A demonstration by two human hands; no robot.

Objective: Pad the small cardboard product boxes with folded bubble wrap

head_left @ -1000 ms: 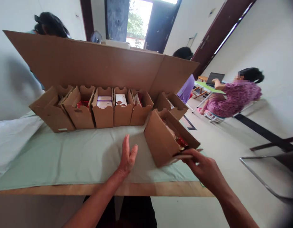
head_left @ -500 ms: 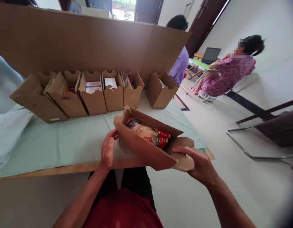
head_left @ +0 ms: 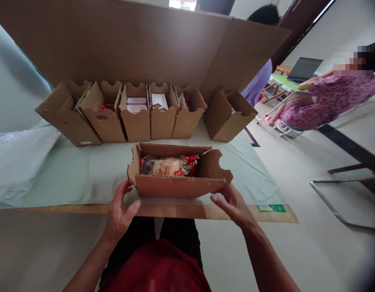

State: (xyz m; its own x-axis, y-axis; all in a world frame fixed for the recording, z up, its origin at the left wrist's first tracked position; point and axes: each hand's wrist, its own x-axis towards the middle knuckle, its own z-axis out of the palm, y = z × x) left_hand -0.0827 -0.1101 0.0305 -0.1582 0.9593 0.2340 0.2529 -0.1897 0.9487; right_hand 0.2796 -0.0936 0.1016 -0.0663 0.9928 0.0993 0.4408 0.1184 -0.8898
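Observation:
A cardboard box [head_left: 181, 187] with an open top sits lengthwise near the front edge of the table. Inside it lies a red and clear food packet [head_left: 169, 165] with pale round pieces showing through. At the box's left end is my left hand [head_left: 122, 209], thumb and fingers apart, fingertips close to the near corner. My right hand [head_left: 232, 205] is at the right end, its thumb spread away from the fingers. Those fingers are partly hidden beside the box, and whether they touch it is unclear.
Behind stands a row of several cardboard boxes [head_left: 137, 125] against a tall cardboard panel [head_left: 138, 44]; another box [head_left: 228, 121] stands apart at right. Clear plastic sheeting [head_left: 20, 158] lies on the left of the green tablecloth [head_left: 99, 182]. A seated person [head_left: 336, 97] is beyond, by a laptop [head_left: 305, 75].
The box, earlier tilted and held at its right end by my right hand, now sits level and parallel to the table edge. My right hand has loosened its grip. The view has shifted.

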